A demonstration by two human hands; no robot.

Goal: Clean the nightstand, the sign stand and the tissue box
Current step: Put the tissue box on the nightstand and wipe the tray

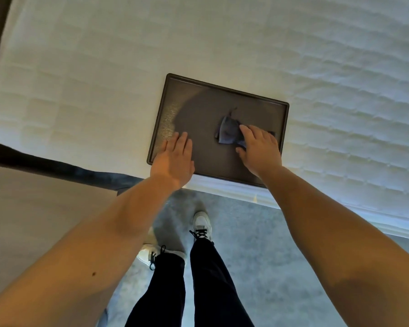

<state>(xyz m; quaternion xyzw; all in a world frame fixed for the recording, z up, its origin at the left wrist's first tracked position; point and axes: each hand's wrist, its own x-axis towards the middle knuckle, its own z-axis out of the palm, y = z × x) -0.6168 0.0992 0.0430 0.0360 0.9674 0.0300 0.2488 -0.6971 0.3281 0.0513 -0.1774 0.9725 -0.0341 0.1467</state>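
Observation:
A dark brown rectangular tray lies flat on the white quilted bed, near its edge. My left hand rests flat on the tray's near left corner, fingers spread, holding nothing. My right hand presses a crumpled blue-grey cloth against the tray's right half. A lighter, speckled patch shows along the tray's left side. No sign stand or tissue box is in view.
The white mattress fills the upper half of the view. A light wooden nightstand top sits at the lower left. Below are grey carpet, my dark trousers and white shoes.

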